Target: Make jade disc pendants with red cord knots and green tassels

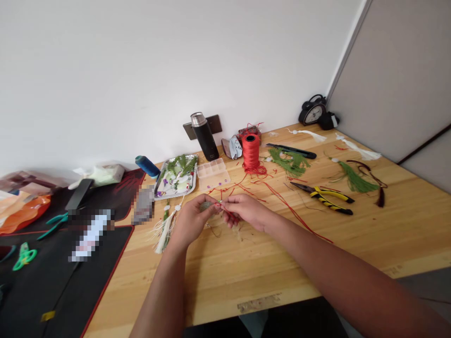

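Nearest the camera, noted two bare forearms (331, 263) extended over a wooden table (218, 281). Found left hand (195, 216) and right hand (244, 210) meeting at mid-table, with narrow thumb-and-finger grips closed on red cord (221, 207); unable to tell exact path of cord inside both grips, partly covered. Recorded beyond the hands: clear divided box (213, 172) and upright red spool (250, 154). Logged metal tray (176, 195) beyond left hand, white tassel (166, 234) beside left wrist, and yellow-black pliers (327, 197) lying to the right of right hand.
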Motion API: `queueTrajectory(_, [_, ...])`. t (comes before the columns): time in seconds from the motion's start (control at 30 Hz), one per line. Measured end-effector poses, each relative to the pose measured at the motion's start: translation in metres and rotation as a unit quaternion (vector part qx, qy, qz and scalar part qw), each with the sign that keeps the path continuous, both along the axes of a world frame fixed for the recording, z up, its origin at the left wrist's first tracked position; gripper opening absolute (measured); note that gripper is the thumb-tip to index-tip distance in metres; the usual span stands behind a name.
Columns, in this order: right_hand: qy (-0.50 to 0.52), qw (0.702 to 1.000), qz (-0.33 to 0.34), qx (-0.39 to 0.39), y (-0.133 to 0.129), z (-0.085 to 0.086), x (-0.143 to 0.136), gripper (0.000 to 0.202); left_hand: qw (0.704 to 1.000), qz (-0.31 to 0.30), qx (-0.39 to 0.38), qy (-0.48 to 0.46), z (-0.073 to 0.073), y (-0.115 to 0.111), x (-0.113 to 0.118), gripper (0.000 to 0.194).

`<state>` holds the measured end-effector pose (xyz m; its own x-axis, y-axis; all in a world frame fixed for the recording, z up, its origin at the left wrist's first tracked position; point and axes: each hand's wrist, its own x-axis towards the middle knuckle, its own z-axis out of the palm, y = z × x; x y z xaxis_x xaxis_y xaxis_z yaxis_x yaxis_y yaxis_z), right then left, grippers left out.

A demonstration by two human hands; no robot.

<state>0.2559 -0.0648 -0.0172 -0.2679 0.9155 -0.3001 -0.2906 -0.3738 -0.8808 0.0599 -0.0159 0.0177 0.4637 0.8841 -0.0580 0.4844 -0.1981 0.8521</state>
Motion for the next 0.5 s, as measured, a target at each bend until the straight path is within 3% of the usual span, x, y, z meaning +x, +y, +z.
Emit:
queueTrajectory(0.27, [-0.032, 0.999, -0.006, 0.026, -0.0011, 0.0023, 0.0006, 0.025, 1.000, 0.016, -0.006, 0.002, 0.0103, -0.0019, 0.0039, 0.038])
queueTrajectory(0.5, [-0.065, 0.997, -0.019, 0.042, 0.0011, 0.0010, 0.0020, 0.027, 0.999, 0.047, -0.024, -0.011, 0.0049, 0.0041, -0.0055, 0.040])
